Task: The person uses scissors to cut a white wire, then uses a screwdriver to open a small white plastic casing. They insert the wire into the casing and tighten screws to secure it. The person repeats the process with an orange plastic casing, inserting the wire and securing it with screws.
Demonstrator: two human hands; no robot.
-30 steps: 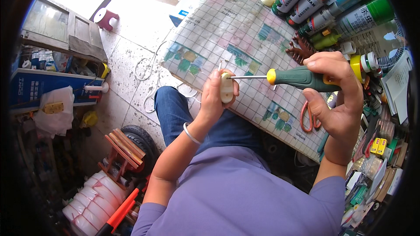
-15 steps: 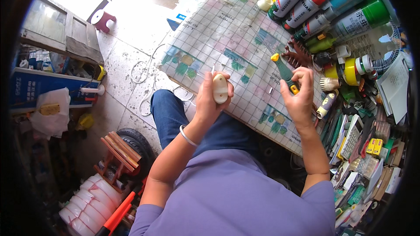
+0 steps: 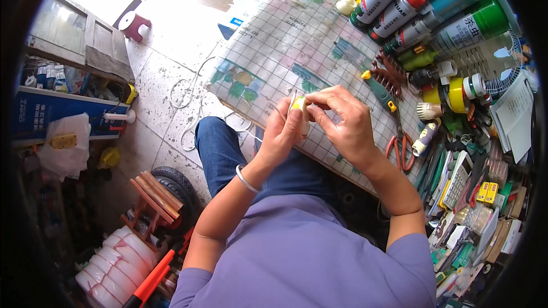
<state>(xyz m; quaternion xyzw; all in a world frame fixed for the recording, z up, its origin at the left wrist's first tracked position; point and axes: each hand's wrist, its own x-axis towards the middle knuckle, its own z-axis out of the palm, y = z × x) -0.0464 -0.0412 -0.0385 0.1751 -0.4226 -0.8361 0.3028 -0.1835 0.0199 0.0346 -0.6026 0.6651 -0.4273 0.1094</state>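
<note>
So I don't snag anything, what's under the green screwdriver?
The checked tablecloth shows around the green screwdriver; whatever sits directly beneath its handle is covered, so I can't see it.

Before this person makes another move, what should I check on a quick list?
1. Cream oval plastic piece held: ok, in the left hand.
2. Right hand at the piece: ok, fingertips close up against it; whether they grip anything: cannot tell.
3. Piece's face in clear view: not ok, fingers cover part.
4. Green-and-yellow-handled screwdriver set down: ok, on the grid-patterned tabletop.
5. Screws seated: cannot tell.
</note>
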